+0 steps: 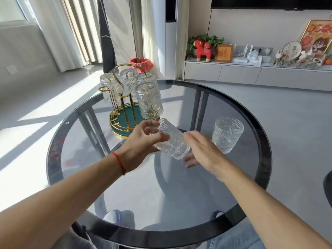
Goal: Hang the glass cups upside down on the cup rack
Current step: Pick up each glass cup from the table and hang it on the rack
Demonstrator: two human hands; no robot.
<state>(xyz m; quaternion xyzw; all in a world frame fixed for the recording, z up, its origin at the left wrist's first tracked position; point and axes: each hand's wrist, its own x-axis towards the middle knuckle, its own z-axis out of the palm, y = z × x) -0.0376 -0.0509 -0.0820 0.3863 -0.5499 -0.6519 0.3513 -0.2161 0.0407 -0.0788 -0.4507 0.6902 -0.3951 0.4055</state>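
A gold wire cup rack with a green base stands at the far left of the round glass table. Several patterned glass cups hang upside down on it. My left hand grips another patterned glass cup, held tilted above the table just in front of the rack. My right hand is beside that cup's lower end with fingers spread, and I cannot tell whether it touches the glass. One more glass cup stands upright on the table to the right.
A bin with a red liner stands on the floor behind the rack. A low grey cabinet with ornaments runs along the far wall. My knees show through the tabletop. A dark chair edge is at the right.
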